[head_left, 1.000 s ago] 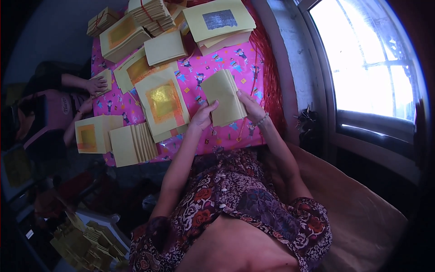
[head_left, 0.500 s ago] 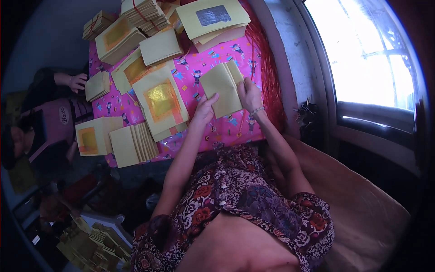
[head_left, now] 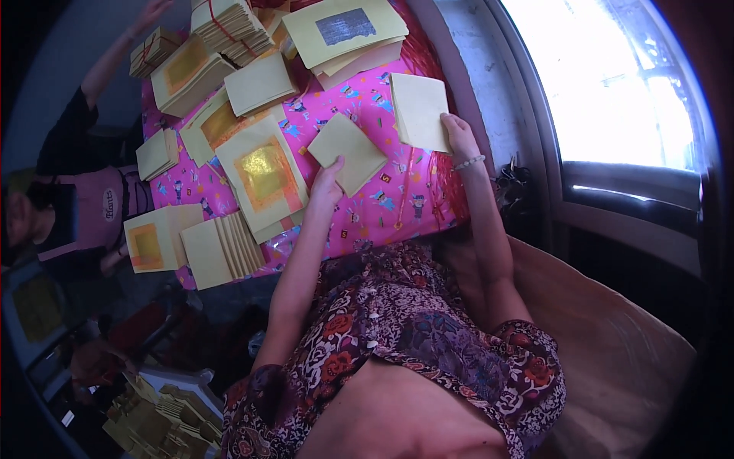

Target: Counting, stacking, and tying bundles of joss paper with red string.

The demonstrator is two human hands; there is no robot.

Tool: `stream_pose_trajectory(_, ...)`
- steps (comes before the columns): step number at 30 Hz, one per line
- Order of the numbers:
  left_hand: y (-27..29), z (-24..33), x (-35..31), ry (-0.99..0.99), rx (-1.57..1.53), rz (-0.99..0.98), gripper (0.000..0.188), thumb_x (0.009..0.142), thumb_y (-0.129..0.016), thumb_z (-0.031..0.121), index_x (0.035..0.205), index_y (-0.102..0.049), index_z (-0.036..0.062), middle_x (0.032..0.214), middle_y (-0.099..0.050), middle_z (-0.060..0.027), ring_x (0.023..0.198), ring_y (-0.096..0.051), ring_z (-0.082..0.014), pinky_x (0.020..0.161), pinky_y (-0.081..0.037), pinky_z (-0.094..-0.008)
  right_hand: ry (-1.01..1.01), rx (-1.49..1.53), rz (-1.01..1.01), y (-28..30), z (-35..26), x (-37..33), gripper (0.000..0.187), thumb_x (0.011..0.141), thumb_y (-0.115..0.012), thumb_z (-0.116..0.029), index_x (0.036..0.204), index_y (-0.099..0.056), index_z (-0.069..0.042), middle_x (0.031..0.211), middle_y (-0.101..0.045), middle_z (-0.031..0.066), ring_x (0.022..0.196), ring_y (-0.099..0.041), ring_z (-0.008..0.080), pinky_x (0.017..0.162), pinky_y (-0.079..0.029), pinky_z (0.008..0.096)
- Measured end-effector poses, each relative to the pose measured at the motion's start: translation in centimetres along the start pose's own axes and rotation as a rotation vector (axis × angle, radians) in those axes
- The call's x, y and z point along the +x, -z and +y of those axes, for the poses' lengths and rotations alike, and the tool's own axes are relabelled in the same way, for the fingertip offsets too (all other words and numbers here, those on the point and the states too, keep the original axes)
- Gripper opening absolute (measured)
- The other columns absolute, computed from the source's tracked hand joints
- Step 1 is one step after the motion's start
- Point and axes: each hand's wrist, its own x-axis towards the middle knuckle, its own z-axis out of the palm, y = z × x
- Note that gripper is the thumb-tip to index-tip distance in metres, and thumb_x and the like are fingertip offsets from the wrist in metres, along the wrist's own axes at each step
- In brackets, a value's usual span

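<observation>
My left hand (head_left: 327, 186) pinches the near edge of a square packet of pale yellow paper (head_left: 348, 155), its thumb on top, above the pink table cover. Over to the right, my right hand (head_left: 460, 139) grips the side of a second pale yellow paper packet (head_left: 419, 111), which is tilted up near the table's right edge. The two packets are apart. Left of my left hand lies a stack of yellow paper sheets with a gold square (head_left: 265, 172) and orange smears.
Paper stacks, one with a silver rectangle (head_left: 348, 27), crowd the far side; red string tufts (head_left: 440, 183) hang along the right edge. Fanned folded paper (head_left: 222, 252) lies at the near left. A co-worker (head_left: 84, 191) sits left of the pink table (head_left: 359, 229).
My hands have parted: the right one moved right and away with one packet, while the left keeps the other. The co-worker's hand has left the small stack, an arm now stretched toward the far side.
</observation>
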Motion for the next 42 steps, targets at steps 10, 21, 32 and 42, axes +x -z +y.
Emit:
stream_pose_trajectory(10, -2.2, 0.3, 1.3, -0.354, 0.448, 0.131, 0.037, 0.083, -0.060, 0.000, 0.118, -0.049, 0.0014, 0.110, -0.059, -0.0109, 0.098, -0.059, -0.0226, 0.083, -0.049, -0.0333, -0.450, 0.576, -0.465, -3.0, 2.4, -2.1, 0.031, 0.094, -0.044, -0.032, 0.091, -0.057, -0.004, 0.070, -0.057, 0.0034, 0.051, -0.048, 0.0102, 0.041, -0.036, 0.0223)
stream_pose_trajectory(21, -1.9, 4.5, 6.6, -0.424, 0.699, 0.367, 0.040, 0.073, -0.070, 0.007, 0.108, -0.052, 0.0019, 0.099, -0.062, -0.0110, 0.088, -0.061, -0.0208, 0.075, -0.050, -0.0332, 0.046, 0.152, -0.055, -7.1, 1.5, -5.0, 0.029, 0.097, -0.039, -0.022, 0.095, -0.057, 0.000, 0.080, -0.057, 0.0001, 0.071, -0.049, 0.0055, 0.065, -0.041, 0.0214)
stream_pose_trajectory(32, -2.6, 5.4, 9.2, -0.505, 0.821, 0.441, 0.042, 0.070, -0.071, 0.007, 0.107, -0.053, 0.0019, 0.100, -0.063, -0.0110, 0.089, -0.061, -0.0219, 0.079, -0.049, -0.0335, 0.048, 0.107, -0.013, -5.5, 3.4, -6.0, 0.028, 0.097, -0.036, -0.019, 0.106, -0.054, 0.000, 0.090, -0.059, 0.0020, 0.078, -0.051, 0.0062, 0.072, -0.042, 0.0229)
stream_pose_trajectory(42, -3.6, 6.4, 8.0, -0.417, 1.144, 0.239, 0.051, 0.065, -0.075, 0.016, 0.107, -0.049, 0.0012, 0.101, -0.062, -0.0154, 0.093, -0.061, -0.0285, 0.082, -0.048, -0.0370, 0.106, 0.143, 0.025, -6.4, 2.8, -7.5, 0.024, 0.097, -0.041, -0.022, 0.097, -0.055, -0.003, 0.085, -0.056, -0.0019, 0.075, -0.048, 0.0044, 0.068, -0.041, 0.0209)
